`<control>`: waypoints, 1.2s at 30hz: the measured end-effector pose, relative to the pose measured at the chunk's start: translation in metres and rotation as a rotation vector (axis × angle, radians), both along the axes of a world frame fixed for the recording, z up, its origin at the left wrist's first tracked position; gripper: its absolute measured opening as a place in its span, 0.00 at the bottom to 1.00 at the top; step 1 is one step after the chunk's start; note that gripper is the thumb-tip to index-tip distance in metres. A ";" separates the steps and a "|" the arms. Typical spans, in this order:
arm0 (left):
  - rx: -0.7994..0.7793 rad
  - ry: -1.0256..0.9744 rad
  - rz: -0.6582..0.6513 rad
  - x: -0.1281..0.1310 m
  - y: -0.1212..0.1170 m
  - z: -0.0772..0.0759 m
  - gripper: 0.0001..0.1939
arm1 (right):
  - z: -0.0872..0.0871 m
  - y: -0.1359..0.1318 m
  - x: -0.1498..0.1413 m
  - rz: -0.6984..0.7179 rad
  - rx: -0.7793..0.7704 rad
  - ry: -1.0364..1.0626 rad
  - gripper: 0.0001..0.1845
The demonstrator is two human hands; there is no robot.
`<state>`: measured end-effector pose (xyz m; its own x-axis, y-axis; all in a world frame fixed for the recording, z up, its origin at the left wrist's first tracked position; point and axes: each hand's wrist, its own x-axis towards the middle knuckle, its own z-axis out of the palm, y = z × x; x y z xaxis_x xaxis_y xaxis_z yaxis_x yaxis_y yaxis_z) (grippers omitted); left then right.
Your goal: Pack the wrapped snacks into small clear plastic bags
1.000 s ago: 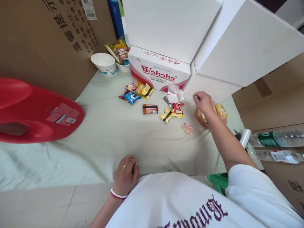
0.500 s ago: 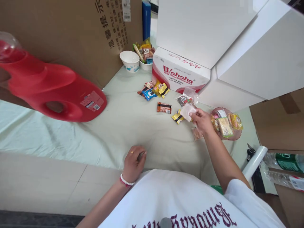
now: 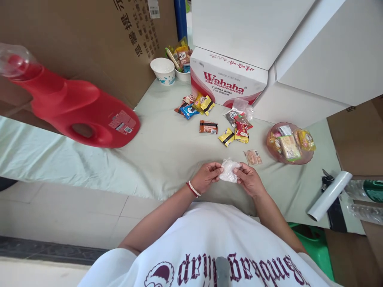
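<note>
Two-handed hold rn, my left hand and right hand pinching opposite edges of this white packet, so moving it probably needs even grip.

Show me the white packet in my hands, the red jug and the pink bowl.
White packet [image 3: 229, 171], head view: middle of its visible face.
Red jug [image 3: 79, 103], head view: body, above the handle hole.
Pink bowl [image 3: 305, 156], head view: near wall, toward the right.
</note>
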<state>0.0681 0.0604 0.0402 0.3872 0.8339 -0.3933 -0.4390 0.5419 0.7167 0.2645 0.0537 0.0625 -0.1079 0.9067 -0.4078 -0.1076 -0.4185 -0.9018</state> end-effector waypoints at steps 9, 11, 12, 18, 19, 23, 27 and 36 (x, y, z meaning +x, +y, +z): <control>0.294 0.326 0.175 -0.004 -0.019 -0.004 0.20 | 0.003 0.000 -0.031 0.127 0.156 -0.121 0.18; 0.280 0.318 0.211 -0.009 -0.021 -0.005 0.21 | 0.005 0.002 -0.032 0.083 0.106 -0.049 0.18; 0.253 0.306 0.243 -0.013 -0.021 -0.005 0.21 | 0.005 0.003 -0.029 0.047 0.070 0.000 0.18; 0.077 0.090 0.271 -0.039 -0.021 -0.009 0.23 | 0.001 0.003 0.008 0.050 -0.132 0.163 0.20; 0.061 0.059 0.268 -0.040 -0.021 -0.009 0.23 | 0.000 0.002 0.011 0.044 -0.124 0.144 0.20; 0.062 0.006 0.268 -0.039 -0.021 -0.008 0.23 | -0.005 -0.002 0.003 -0.033 0.060 -0.035 0.20; 0.184 0.106 0.231 -0.033 -0.024 -0.009 0.21 | -0.004 -0.005 -0.025 -0.027 0.099 -0.083 0.21; 0.323 0.347 0.185 -0.034 -0.033 -0.020 0.19 | -0.008 0.007 -0.055 0.003 0.054 -0.004 0.18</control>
<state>0.0336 0.0273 0.0206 0.1136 0.9765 -0.1830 -0.2127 0.2038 0.9556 0.2094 0.0605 0.0546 -0.1088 0.9271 -0.3586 -0.1028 -0.3693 -0.9236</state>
